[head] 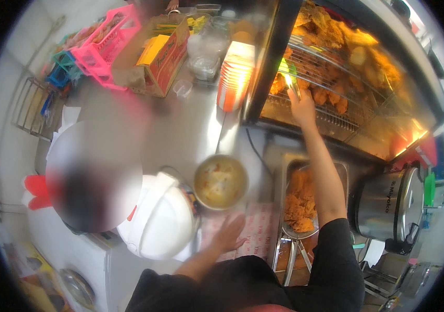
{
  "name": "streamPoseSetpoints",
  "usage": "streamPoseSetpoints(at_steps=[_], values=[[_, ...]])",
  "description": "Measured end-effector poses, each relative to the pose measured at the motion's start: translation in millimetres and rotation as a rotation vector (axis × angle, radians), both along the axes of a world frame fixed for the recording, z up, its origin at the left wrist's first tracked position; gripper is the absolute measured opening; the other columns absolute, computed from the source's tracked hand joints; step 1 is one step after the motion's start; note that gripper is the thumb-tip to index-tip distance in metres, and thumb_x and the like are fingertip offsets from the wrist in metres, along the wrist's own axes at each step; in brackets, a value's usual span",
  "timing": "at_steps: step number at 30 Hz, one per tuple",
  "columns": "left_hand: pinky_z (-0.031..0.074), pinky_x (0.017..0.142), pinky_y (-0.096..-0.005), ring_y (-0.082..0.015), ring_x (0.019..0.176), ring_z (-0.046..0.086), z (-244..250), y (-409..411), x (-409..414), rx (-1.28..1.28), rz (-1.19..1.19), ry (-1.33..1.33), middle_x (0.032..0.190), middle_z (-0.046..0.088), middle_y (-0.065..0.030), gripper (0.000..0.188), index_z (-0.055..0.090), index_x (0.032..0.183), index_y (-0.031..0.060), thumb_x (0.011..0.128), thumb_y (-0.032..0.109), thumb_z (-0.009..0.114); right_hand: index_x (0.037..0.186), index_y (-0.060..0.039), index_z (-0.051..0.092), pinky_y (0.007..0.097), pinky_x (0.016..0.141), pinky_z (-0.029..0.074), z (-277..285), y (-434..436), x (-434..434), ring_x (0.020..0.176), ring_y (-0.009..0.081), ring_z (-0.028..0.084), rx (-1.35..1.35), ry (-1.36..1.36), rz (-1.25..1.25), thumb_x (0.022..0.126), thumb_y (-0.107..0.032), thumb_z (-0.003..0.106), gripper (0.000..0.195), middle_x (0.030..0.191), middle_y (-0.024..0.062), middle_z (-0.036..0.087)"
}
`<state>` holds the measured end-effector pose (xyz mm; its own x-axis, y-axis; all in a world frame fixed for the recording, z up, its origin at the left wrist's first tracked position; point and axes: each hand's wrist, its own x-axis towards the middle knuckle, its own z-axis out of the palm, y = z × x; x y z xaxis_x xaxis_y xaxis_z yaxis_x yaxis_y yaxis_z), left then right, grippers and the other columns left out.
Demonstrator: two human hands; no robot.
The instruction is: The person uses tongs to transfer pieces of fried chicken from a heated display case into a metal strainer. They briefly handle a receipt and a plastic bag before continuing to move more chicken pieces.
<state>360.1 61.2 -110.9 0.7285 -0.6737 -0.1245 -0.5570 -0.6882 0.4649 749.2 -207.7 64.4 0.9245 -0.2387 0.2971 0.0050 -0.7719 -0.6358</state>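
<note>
My right hand (303,104) reaches into the lit glass display cabinet (272,70) and grips tongs (289,80) with bright green tips. Those tips are by pieces of fried chicken (277,84) on the wire rack. My left hand (229,234) lies with its fingers apart on printed paper wrappers (259,230) and holds nothing. Just beyond it stands a round metal bowl (221,182) with food residue inside. Under my right forearm, more fried chicken (299,206) sits in a strainer over a metal tray (284,167).
Left of the bowl is a white-lidded container (163,222). Stacked striped paper boxes (235,78) stand beside the cabinet. Farther off are a cardboard box (165,62) and a pink plastic basket (107,46). A large steel cooker (386,204) stands at the right. At the top edge, another person's hand (172,5) shows.
</note>
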Motion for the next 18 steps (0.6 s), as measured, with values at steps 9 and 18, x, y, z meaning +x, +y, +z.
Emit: streamPoseSetpoints(at_steps=[9,18], values=[[0.010,0.122,-0.0554,-0.0259,0.149,0.024,-5.1,3.6,-4.5,0.012,0.002,-0.039,0.158,0.031,-0.0175,0.077,0.040,0.146,-0.0012,0.093,0.053,0.050,0.126,0.0032,0.052,0.0537,0.076,0.052,14.5,34.3,-36.2,0.087,0.0442,0.067,-0.402,0.174,-0.166,0.097,-0.045,0.053,0.056,0.094,0.0241,0.069],[0.010,0.121,-0.0575,-0.0274,0.147,0.027,-9.5,4.0,-4.4,-0.030,0.002,-0.083,0.156,0.033,-0.0179,0.076,0.042,0.145,-0.0023,0.093,0.052,0.051,0.113,-0.0091,0.064,0.0542,0.079,0.051,4.1,23.8,-60.6,0.090,0.0441,0.066,-0.240,0.180,-0.098,0.097,-0.042,0.052,0.039,0.088,0.0227,0.070]])
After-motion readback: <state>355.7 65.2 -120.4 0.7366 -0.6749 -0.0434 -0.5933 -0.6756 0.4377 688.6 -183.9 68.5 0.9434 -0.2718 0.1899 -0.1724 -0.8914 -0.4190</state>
